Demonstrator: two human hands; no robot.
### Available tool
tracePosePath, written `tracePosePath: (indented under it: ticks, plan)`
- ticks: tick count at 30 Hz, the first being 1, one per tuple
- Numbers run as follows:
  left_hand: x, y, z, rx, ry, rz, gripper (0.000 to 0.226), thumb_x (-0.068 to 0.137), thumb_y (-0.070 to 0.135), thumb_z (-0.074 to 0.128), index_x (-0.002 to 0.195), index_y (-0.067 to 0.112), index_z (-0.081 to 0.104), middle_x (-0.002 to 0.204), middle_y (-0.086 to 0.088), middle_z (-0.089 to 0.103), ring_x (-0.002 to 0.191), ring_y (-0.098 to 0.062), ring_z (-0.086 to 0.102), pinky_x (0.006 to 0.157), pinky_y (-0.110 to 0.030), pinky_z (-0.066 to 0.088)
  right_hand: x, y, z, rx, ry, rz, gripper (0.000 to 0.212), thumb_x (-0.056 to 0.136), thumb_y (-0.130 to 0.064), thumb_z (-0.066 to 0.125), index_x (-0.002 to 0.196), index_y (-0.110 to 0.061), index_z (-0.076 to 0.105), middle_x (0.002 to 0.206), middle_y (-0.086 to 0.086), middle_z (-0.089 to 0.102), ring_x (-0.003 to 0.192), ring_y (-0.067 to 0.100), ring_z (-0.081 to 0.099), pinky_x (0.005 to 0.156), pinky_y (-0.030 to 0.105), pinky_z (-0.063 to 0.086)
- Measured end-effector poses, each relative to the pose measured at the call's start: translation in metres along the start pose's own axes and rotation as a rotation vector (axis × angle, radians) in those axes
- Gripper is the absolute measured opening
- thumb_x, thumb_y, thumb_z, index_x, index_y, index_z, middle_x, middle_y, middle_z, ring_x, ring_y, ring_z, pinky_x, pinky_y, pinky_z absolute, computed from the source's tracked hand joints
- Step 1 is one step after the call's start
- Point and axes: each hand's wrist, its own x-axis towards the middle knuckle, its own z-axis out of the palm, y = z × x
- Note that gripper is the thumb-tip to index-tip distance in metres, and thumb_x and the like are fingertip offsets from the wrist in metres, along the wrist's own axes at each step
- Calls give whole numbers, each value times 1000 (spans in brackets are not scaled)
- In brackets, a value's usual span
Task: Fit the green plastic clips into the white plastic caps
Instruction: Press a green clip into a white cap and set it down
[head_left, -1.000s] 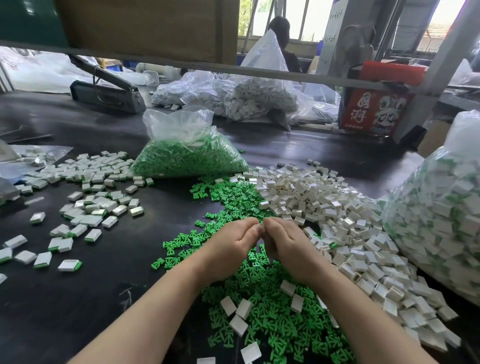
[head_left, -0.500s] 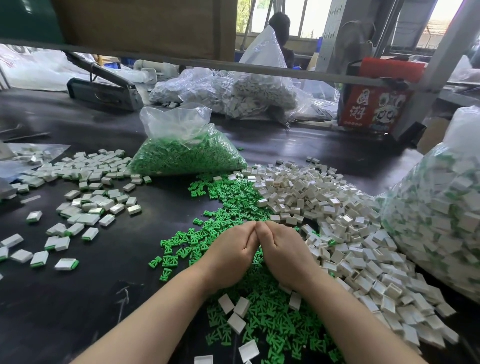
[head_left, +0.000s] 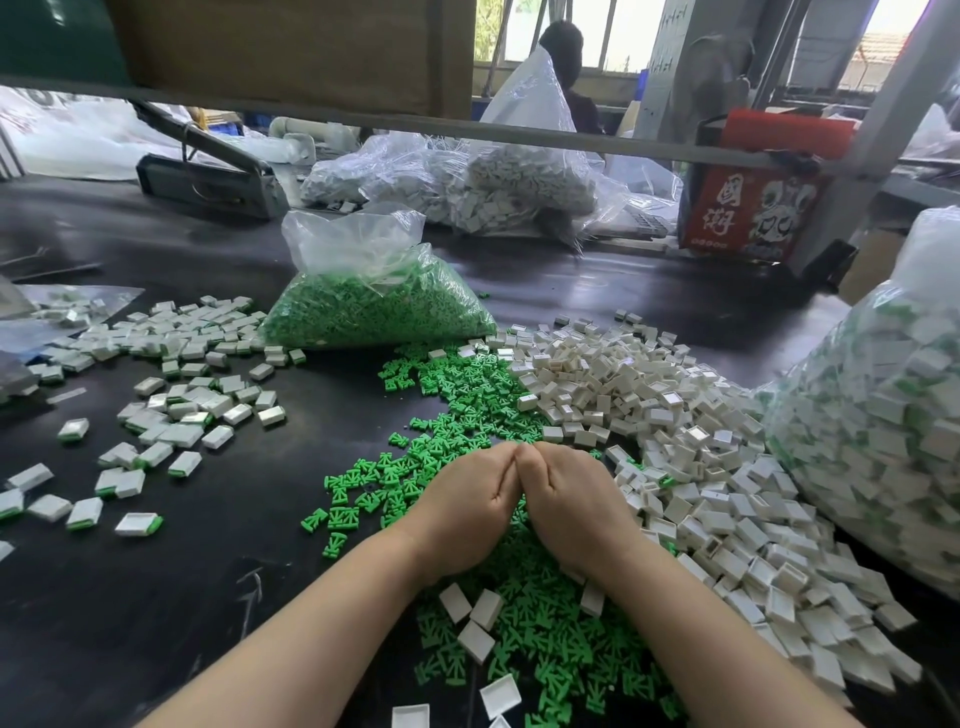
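My left hand (head_left: 467, 499) and my right hand (head_left: 566, 499) meet knuckle to knuckle above the loose green clips (head_left: 467, 395). Both have curled fingers with the fingertips pressed together. They pinch a small piece that stays hidden behind the fingers. A heap of empty white caps (head_left: 675, 415) lies just right of my hands. A few caps (head_left: 472, 608) sit on the clips between my forearms. Caps with green clips fitted (head_left: 182, 405) are scattered to the left.
A clear bag of green clips (head_left: 374, 306) stands behind the piles. A large bag of fitted caps (head_left: 883, 415) fills the right edge. More bags (head_left: 493, 187), a grey metal tool (head_left: 208, 182) and a red box (head_left: 748, 213) line the far side, with a person (head_left: 563, 41) beyond.
My hands have closed the gap between them and now press together. They have shifted slightly toward me.
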Motion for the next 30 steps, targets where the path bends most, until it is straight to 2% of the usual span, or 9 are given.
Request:
tracePosePath:
  ticks: [7,11,15,17,19,21,24,27,30]
  plan:
    - [0,-1,-1,40,-8,2,26,105,28,36,88,21,54,84,-1,63,77,-19,59,73,-42,49,0,0,0,-39,-12,4,48,89,-40,17,62,-15,48,67,8,58,64,22,54,62,42,47]
    - [0,0,0,21,-9,-4,34,98,41,29,90,20,55,84,-1,64,78,-19,60,74,-46,49,0,2,-1,-36,-20,-8,46,88,-41,18,61,-16,45,66,8,57,63,23,53,60,43,45]
    - [1,0,-6,-137,-44,-24,40,95,42,32,92,11,56,86,-7,62,81,-25,58,79,-50,47,-1,4,-5,39,-61,-17,45,88,-43,21,68,-13,48,68,3,55,65,19,50,63,41,41]
    - [2,2,-10,-205,-57,-27,35,93,41,33,86,13,53,80,-4,55,74,-20,51,77,-49,46,-1,4,-12,42,-88,-33,39,86,-40,23,70,-14,47,65,1,51,63,17,46,62,40,38]
    - [1,5,-11,-278,-66,-33,32,93,39,35,85,13,52,78,-1,51,71,-12,46,74,-43,44,-1,4,-18,-37,-122,-79,31,84,-39,25,72,-17,43,66,2,52,63,20,48,62,42,38]
    - [0,6,-12,-347,-74,-43,38,93,39,37,89,5,54,81,-4,52,75,-12,47,73,-40,43,-1,5,-23,-139,-142,-120,23,80,-40,27,74,-22,40,66,1,52,62,20,47,59,41,36]
    - [-2,8,-12,-425,-63,-68,41,93,37,38,96,-1,55,87,-9,52,81,-17,48,81,-48,44,0,4,-25,-197,-153,-133,18,75,-40,30,74,-23,38,63,-3,47,57,16,42,55,38,32]
    - [0,9,-13,-485,-50,-98,42,91,37,40,100,-2,56,91,-11,55,86,-19,51,88,-49,46,1,4,-25,-168,-156,-115,16,75,-38,31,76,-23,37,64,-3,48,59,18,43,57,37,35]
    - [-1,8,-14,-544,-44,-129,40,91,38,42,100,2,59,93,-10,57,90,-20,54,95,-51,45,2,2,-25,-180,-159,-110,15,75,-39,31,75,-25,34,64,-4,47,58,16,41,55,36,29]
